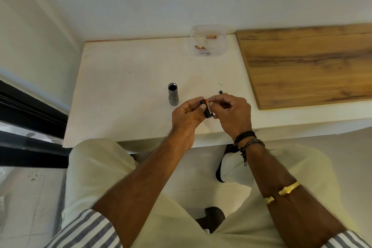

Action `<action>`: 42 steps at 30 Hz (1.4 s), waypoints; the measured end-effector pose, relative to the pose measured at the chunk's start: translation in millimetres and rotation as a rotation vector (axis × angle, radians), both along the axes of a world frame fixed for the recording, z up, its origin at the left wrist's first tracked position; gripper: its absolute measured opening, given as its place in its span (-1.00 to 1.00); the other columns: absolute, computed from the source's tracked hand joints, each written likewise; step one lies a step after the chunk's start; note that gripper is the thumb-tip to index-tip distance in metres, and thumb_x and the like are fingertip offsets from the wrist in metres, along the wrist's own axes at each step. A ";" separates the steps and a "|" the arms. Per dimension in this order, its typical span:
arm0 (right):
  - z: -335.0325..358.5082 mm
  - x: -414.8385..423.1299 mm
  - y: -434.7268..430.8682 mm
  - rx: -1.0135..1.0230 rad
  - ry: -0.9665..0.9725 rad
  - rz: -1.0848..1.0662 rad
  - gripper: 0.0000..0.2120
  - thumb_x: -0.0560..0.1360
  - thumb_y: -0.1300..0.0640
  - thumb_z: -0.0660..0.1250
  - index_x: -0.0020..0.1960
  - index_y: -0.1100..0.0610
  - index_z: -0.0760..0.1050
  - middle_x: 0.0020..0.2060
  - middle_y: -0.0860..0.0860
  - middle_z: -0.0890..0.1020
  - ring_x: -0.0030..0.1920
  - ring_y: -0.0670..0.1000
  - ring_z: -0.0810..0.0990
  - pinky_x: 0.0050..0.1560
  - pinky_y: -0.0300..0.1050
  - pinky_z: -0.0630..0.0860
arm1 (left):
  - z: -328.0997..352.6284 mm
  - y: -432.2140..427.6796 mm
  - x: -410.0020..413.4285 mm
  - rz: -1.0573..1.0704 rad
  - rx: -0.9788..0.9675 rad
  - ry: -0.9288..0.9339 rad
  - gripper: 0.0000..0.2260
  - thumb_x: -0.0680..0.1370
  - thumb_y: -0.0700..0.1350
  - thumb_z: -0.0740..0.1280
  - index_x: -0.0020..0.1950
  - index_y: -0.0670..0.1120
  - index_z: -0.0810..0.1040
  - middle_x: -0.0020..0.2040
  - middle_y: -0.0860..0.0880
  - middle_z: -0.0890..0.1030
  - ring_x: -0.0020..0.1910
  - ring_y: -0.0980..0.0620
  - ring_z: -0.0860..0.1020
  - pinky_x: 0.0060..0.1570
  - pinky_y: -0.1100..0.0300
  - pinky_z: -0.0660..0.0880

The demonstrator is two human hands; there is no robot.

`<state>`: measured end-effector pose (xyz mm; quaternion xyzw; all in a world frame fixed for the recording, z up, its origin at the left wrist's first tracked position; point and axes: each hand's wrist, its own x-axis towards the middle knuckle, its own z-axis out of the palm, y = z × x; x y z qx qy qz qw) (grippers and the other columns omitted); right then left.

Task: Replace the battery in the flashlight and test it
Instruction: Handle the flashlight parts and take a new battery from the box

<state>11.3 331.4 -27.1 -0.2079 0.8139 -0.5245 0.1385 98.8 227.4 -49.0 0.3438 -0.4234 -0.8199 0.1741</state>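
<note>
Fingers (198, 100) of the left hand (186, 116) and fingers (216, 98) of the right hand (234, 113) close together on a small black battery holder (207, 109) with an orange-banded battery in it, held just above the near part of the white worktop (124, 86). Left of the hands, apart from them, the grey flashlight (173, 94) stands upright on the worktop with its open dark end facing up. A small dark piece (221, 92) lies just beyond the right hand; what it is cannot be told. Farther back, against the wall, a clear plastic box (208, 40) holds a few copper-coloured batteries. A wooden board (308, 62) lies on the right side of the worktop.
</note>
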 end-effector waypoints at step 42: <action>-48.0 -59.0 13.8 0.280 0.121 -0.345 -0.90 0.47 0.12 0.50 -0.04 0.09 0.71 -0.15 -0.01 0.73 -0.18 -0.04 0.65 -0.04 -0.09 0.64 | 2.2 -15.8 -14.8 0.001 0.320 0.066 -0.76 0.58 -0.36 0.28 0.24 -0.27 0.54 0.17 -0.28 0.62 0.08 -0.12 0.65 0.17 0.02 0.58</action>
